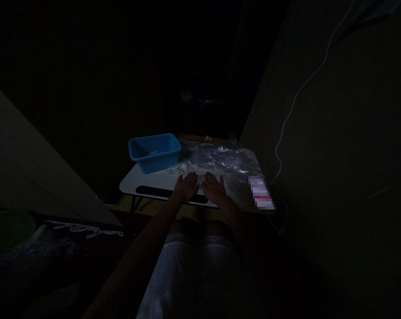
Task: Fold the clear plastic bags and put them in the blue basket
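My left hand (186,187) is stretched out palm down over the front of a small white table (129,180), fingers apart and holding nothing. Beside it, my right hand (214,188) is also spread flat, its thumb side close to the left one. Just beyond the fingertips lie crumpled clear plastic bags (227,158) and a small whitish item (184,167) that is too dim to name. A blue plastic basin (158,163) stands at the table's back left, beyond my left hand. What lies inside the basin is hard to make out.
A phone-like lit rectangle (261,193), blurred out, lies at the table's right edge. A white cable (295,99) hangs down the right wall. A dark slot (153,191) runs along the table's front. A green round container (10,230) sits at the lower left. The room is very dark.
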